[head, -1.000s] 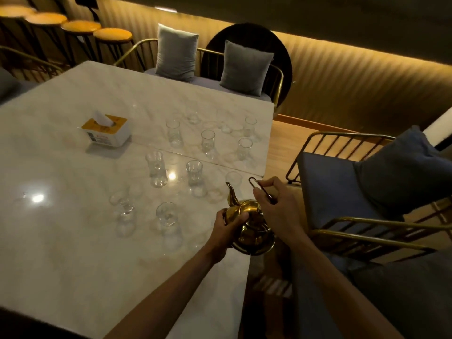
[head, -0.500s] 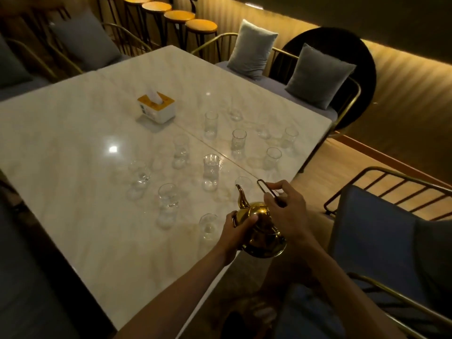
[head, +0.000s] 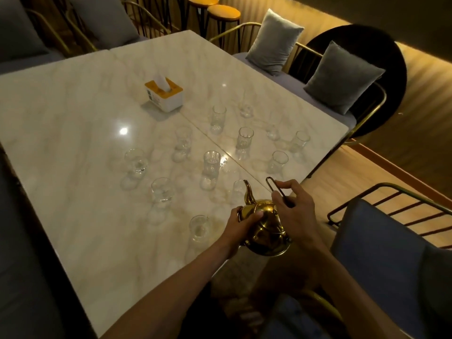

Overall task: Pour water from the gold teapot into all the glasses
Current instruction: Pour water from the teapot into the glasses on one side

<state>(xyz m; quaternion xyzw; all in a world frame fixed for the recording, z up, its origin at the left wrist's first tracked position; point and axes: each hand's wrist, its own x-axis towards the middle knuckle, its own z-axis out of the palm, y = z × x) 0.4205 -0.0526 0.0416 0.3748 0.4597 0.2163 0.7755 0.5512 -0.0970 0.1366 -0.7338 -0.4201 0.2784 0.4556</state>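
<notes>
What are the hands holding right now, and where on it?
Both hold the gold teapot: the left hand cups its body near the spout, and the right hand grips its thin wire handle.

12 glasses [head: 211, 165], 1 teapot [head: 265, 231], 1 tissue box [head: 163, 95]

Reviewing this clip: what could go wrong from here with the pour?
The gold teapot is held at the table edge, so drips may miss the marble. The glasses stand close together; the spout could knock the nearest glass. Dim light hides fill levels.
</notes>
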